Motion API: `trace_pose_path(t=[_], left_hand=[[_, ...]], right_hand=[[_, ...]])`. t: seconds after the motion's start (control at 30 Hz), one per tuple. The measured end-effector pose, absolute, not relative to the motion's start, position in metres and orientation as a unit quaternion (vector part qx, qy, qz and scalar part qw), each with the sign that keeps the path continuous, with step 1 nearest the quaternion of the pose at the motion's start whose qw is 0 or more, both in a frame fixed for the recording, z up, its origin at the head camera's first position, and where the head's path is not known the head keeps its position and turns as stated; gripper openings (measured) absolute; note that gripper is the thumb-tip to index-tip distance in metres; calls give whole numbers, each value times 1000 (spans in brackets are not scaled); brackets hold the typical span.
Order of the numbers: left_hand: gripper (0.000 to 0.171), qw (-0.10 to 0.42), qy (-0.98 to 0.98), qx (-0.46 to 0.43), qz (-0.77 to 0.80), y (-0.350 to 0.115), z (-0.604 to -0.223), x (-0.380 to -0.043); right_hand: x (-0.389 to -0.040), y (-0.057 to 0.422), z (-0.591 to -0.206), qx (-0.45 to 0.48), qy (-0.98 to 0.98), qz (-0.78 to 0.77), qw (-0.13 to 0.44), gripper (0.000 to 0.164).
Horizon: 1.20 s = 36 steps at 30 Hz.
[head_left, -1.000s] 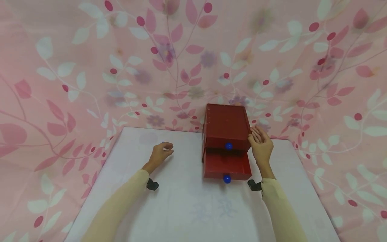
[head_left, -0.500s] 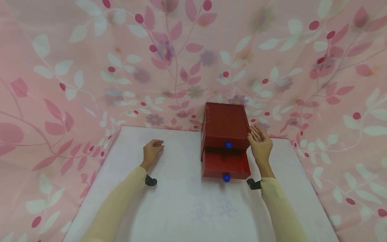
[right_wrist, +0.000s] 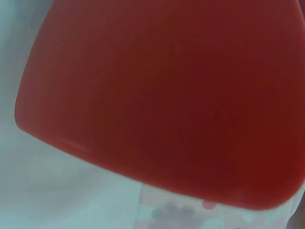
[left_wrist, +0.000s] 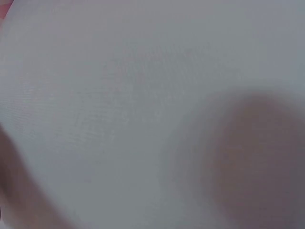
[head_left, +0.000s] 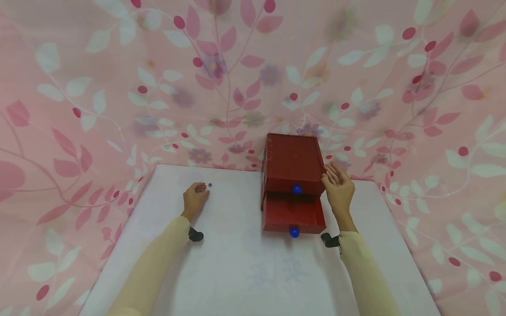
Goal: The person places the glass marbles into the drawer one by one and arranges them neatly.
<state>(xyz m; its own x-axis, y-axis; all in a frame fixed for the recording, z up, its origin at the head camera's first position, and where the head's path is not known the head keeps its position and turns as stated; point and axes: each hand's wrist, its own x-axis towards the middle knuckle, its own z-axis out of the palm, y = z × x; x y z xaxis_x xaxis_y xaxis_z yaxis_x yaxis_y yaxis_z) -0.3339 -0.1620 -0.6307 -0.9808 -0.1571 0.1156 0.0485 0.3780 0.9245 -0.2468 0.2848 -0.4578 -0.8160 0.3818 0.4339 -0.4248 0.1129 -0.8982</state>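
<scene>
In the head view, a red two-drawer box (head_left: 293, 158) stands toward the back of the white table, slightly right of centre. Its lower drawer (head_left: 292, 213) is pulled out and the upper one is closed; each has a round blue knob (head_left: 294, 232). My right hand (head_left: 338, 189) rests its fingertips against the box's right side, whose red wall (right_wrist: 162, 95) fills most of the right wrist view. Left of the box, my left hand (head_left: 194, 199) is low over the table with loosely bent fingers. A tiny blue bead-like thing (head_left: 210, 184) lies just beyond its fingertips.
A white-covered table (head_left: 233, 263) carries everything, with faint blue marks (head_left: 294, 268) near its front. Pink floral cloth (head_left: 221, 87) rises behind it and at both sides. Black straps (head_left: 195, 235) show at the wrists. The left wrist view has only blurred fingers over white.
My left hand has drawn back to the left, uncovering the small blue thing at its fingertips. The right hand, box and pulled-out drawer keep their places; the head view shifts slightly.
</scene>
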Motion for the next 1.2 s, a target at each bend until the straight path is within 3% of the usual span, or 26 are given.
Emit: trace_pose_path(t=[0.5,0.67,0.97,1.2], left_hand=[[33,101,-855,18,-508,-153,-621,-349],[34,70,-875,-9,-479,-147,-618,-353],[22,61,-888,-92,-446,-136,-623,-355],[18,64,-882,-105,-454,-126,-628,-352]], right_hand=[[-247,283,-458,18,-669,679,304,47],[-246,283,-458,21,-678,668,305,46],[-246,284,-458,24,-675,671,307,46],[-247,285,-459,27,-675,670,307,46]])
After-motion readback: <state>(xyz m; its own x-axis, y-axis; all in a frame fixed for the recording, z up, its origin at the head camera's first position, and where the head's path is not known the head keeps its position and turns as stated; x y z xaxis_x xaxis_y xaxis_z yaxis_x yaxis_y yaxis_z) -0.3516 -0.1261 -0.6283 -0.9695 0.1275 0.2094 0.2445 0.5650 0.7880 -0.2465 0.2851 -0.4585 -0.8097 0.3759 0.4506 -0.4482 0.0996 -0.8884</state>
